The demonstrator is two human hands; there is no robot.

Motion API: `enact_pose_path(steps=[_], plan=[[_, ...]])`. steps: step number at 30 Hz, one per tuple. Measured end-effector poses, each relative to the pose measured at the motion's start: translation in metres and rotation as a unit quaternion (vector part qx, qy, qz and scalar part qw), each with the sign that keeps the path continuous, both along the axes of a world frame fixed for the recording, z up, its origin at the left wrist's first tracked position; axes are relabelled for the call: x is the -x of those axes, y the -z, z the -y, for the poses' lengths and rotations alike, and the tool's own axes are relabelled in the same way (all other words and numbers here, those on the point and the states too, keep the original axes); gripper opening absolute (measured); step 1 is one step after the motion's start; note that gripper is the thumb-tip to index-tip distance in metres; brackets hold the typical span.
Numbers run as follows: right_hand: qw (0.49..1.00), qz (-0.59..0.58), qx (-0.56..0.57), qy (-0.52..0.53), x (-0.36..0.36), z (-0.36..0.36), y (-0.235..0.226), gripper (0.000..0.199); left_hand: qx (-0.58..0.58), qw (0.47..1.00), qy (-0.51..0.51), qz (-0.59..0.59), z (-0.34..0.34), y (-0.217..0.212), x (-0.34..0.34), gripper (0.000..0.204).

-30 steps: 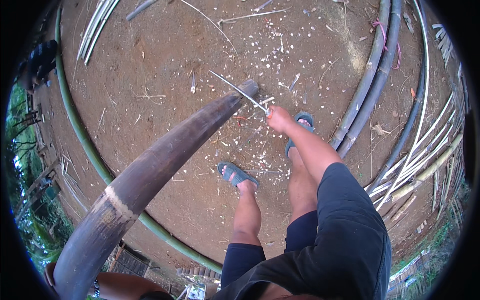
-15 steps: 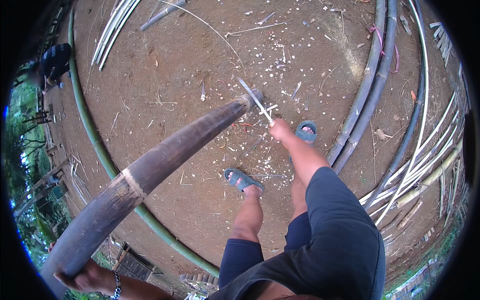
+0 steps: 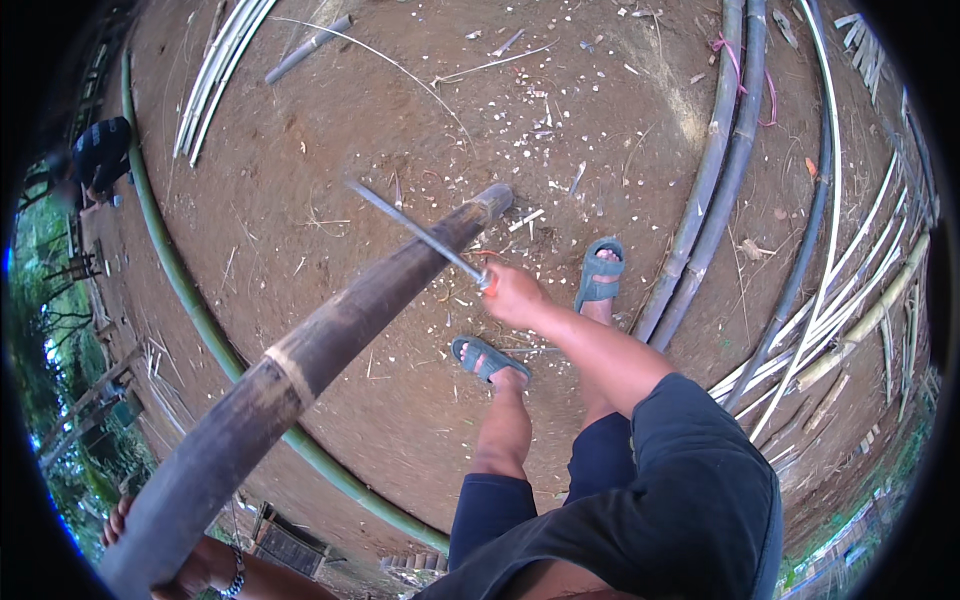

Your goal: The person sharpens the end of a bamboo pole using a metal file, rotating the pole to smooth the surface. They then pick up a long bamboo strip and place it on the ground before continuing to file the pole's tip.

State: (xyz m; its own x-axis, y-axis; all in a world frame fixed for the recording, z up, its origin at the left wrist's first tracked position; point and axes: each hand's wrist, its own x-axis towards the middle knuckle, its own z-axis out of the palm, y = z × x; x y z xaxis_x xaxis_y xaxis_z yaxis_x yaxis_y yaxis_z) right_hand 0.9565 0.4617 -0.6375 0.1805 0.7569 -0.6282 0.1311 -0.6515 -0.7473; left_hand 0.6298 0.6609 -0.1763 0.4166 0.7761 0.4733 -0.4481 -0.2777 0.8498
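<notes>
Brown earth (image 3: 270, 210) underlies dark, pale-ringed bamboo (image 3: 345, 325); left grip (image 3: 200, 567) clasps it, right grip (image 3: 515, 297) a blade (image 3: 415, 230).

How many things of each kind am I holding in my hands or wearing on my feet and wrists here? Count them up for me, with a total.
Pole: 1
Blade: 1
Sandals: 2
Bracelet: 1
Total: 5
</notes>
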Motion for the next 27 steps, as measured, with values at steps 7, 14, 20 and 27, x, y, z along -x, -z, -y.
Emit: enact_pose_path(steps=[7, 14, 20, 27], plan=[[0.996, 0.081, 0.026, -0.022, -0.023, 0.015, 0.089, 0.018, -0.051, 0.96, -0.275, 0.018, 0.01, 0.015, -0.005, 0.073], [0.997, 0.041, 0.062, -0.038, 0.005, 0.006, 0.04, 0.025, -0.071, 0.935, -0.347, 0.002, 0.013, 0.023, 0.02, 0.065], [0.984, 0.036, 0.173, 0.016, -0.038, 0.014, 0.114, 0.028, -0.068, 0.934, -0.35, 0.007, -0.014, 0.041, 0.011, 0.057], [0.99, 0.018, -0.091, -0.105, 0.016, -0.004, 0.034, 0.017, -0.082, 0.921, -0.381, -0.012, -0.002, 0.034, 0.018, 0.049]])
